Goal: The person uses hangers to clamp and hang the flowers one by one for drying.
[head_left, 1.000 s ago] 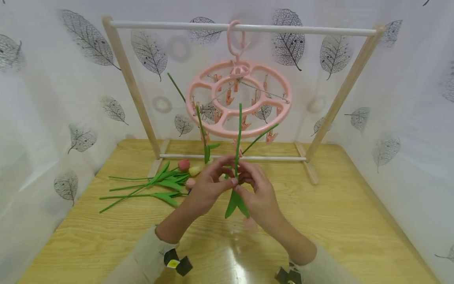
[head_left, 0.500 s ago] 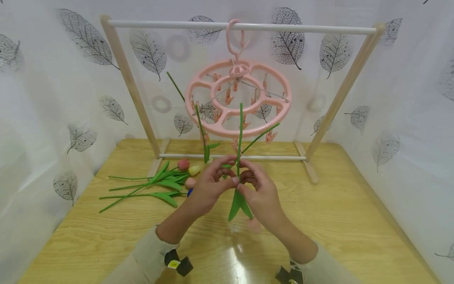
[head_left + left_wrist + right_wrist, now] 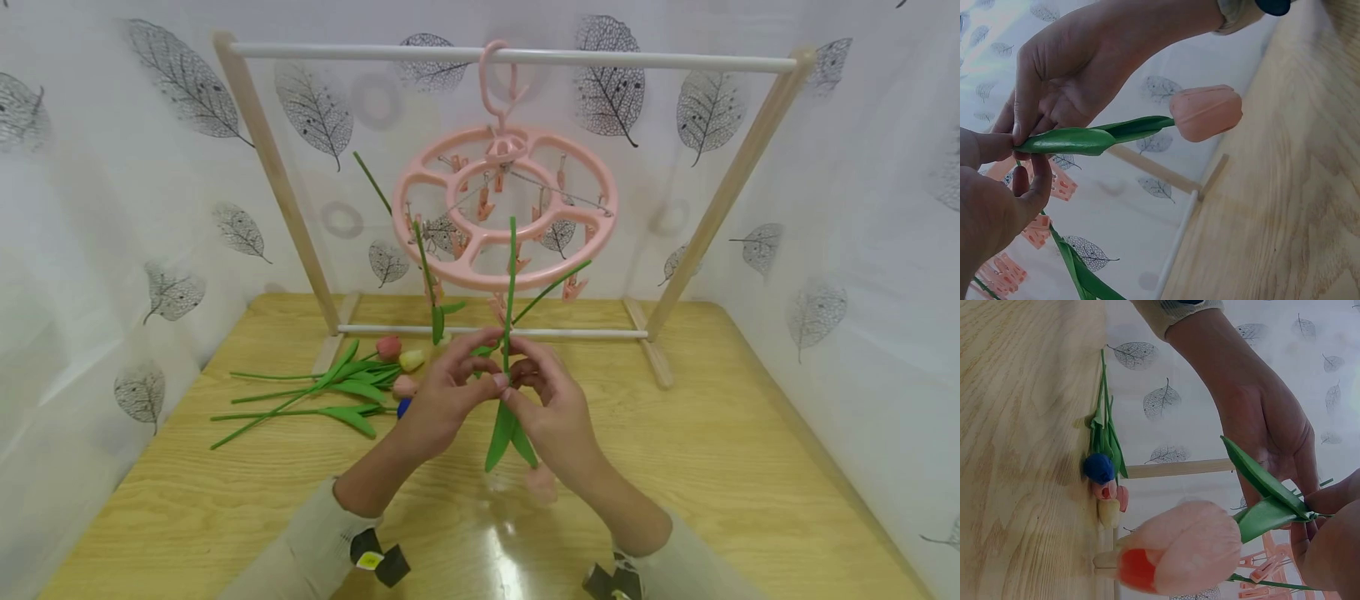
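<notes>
An artificial tulip (image 3: 1207, 112) with a pale pink bloom hangs head down, its green stem pointing up in the head view. My left hand (image 3: 448, 402) pinches it near the base of the leaves, thumb and finger at the stem. Thumb to thumb with it, my right hand (image 3: 553, 410) pinches the same spot. Just behind the hands hangs a pink round clip hanger (image 3: 402, 204) with many small clips. Several other green stems rise around its rim; one stem (image 3: 551, 292) slants behind the right hand. How they are clipped is partly hidden.
A wooden stand with a white top rail (image 3: 637, 60) bears the hanger. On the table (image 3: 675, 467) at left lie several loose tulips (image 3: 360, 390), including a blue bloom (image 3: 1099, 467) and red and yellow ones. A leaf-print curtain (image 3: 825, 167) encloses the sides and back.
The held tulip has shifted slightly to the right, its bloom a little lower and more visible below the right hand. Both hands keep their pinch.
</notes>
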